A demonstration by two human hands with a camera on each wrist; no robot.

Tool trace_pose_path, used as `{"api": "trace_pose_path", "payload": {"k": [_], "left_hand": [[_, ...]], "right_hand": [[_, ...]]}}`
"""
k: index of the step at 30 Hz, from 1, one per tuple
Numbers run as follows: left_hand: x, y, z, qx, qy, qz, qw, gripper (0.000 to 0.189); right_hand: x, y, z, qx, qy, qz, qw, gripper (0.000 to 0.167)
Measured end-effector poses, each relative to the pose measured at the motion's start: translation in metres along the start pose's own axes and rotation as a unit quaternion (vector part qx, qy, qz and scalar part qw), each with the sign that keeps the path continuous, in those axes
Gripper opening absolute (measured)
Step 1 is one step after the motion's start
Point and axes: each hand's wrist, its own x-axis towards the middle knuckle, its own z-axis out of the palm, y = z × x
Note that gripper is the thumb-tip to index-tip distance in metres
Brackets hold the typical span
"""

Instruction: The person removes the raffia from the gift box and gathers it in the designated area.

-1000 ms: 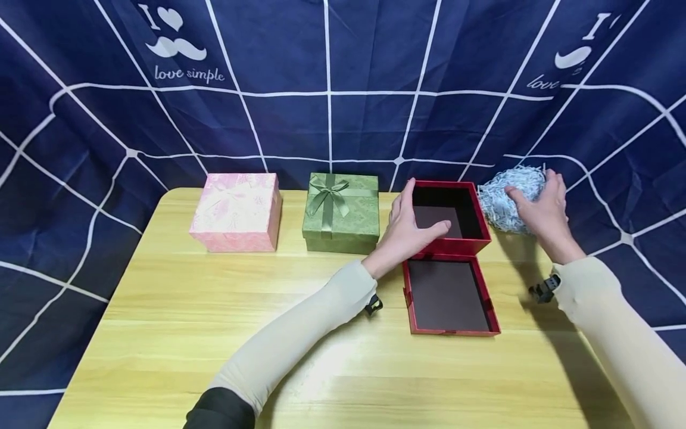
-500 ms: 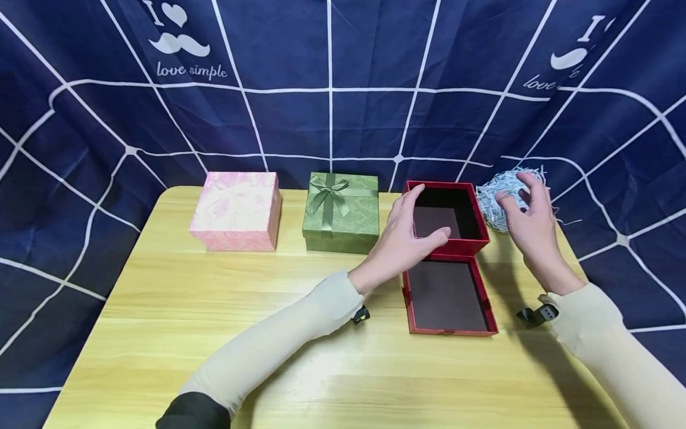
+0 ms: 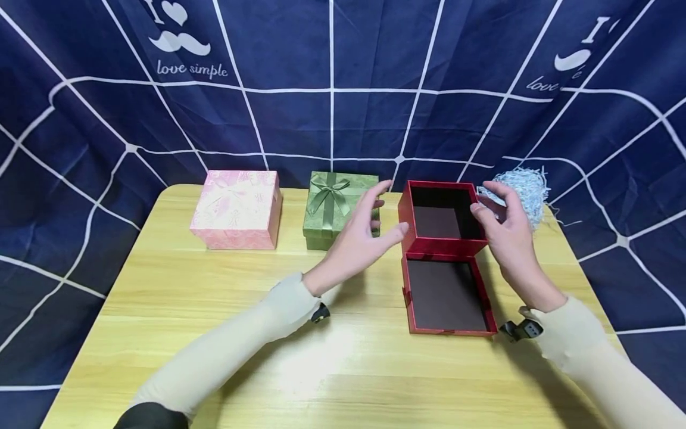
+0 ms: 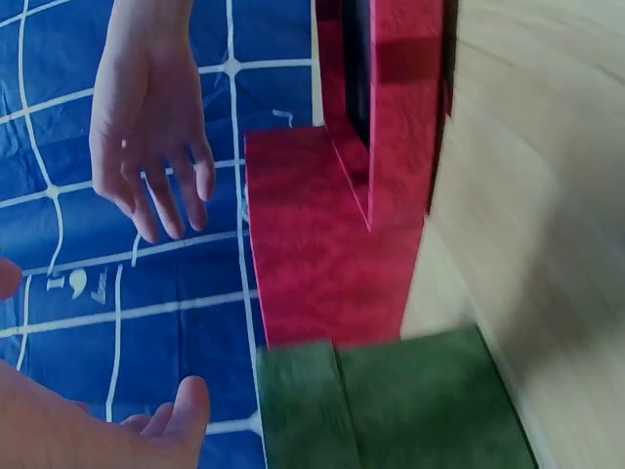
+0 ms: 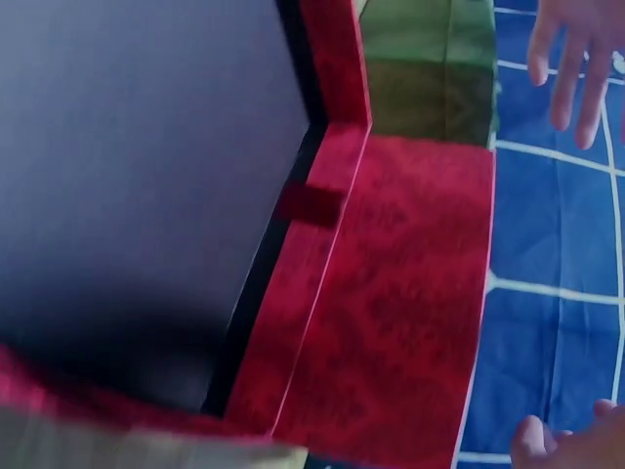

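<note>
My left hand hovers between the green gift box and the red box, thumb spread and fingers loosely bent, holding nothing. It overlaps the green box's right side in the head view. The red box has its inside showing dark brown, with its lid lying inner side up directly in front. At the box's right rim is my right hand, fingers relaxed around nothing. Behind that hand sits a pile of pale blue shredded paper, partly hidden. The right wrist view shows the lid and red front wall close up.
A pink gift box stands at the back left of the wooden table. Dark blue cloth with white lines hangs behind and around the table. A few loose paper strands lie right of the pile.
My right hand has left the shredded paper and come left to the red box's right rim. My left hand has drawn away from the red box's left side, toward the green box.
</note>
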Motion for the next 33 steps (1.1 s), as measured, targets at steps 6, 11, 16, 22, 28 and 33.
{"api": "trace_pose_path", "payload": {"k": [6, 11, 16, 22, 28, 33], "left_hand": [[-0.006, -0.008, -0.026, -0.012, 0.037, 0.027, 0.9989, 0.075], [-0.010, -0.014, -0.043, 0.009, 0.073, 0.039, 0.9965, 0.072], [-0.016, -0.019, -0.059, 0.066, 0.103, 0.018, 0.9923, 0.074], [-0.022, -0.025, -0.081, 0.080, 0.119, -0.009, 0.9897, 0.077], [-0.025, -0.034, -0.096, 0.065, 0.078, -0.069, 0.9924, 0.097], [-0.024, -0.047, -0.102, 0.035, 0.073, -0.117, 0.9898, 0.096]], "right_hand": [[-0.003, -0.006, 0.019, 0.039, -0.031, -0.031, 0.9983, 0.046], [-0.008, -0.011, 0.035, 0.069, -0.059, -0.045, 0.9948, 0.047], [-0.010, -0.015, 0.052, 0.095, -0.082, -0.041, 0.9912, 0.047], [-0.011, -0.019, 0.070, 0.081, -0.125, -0.025, 0.9886, 0.055], [-0.012, -0.019, 0.081, 0.073, -0.168, 0.006, 0.9830, 0.058], [-0.008, -0.015, 0.094, 0.063, -0.207, 0.044, 0.9754, 0.063]]}}
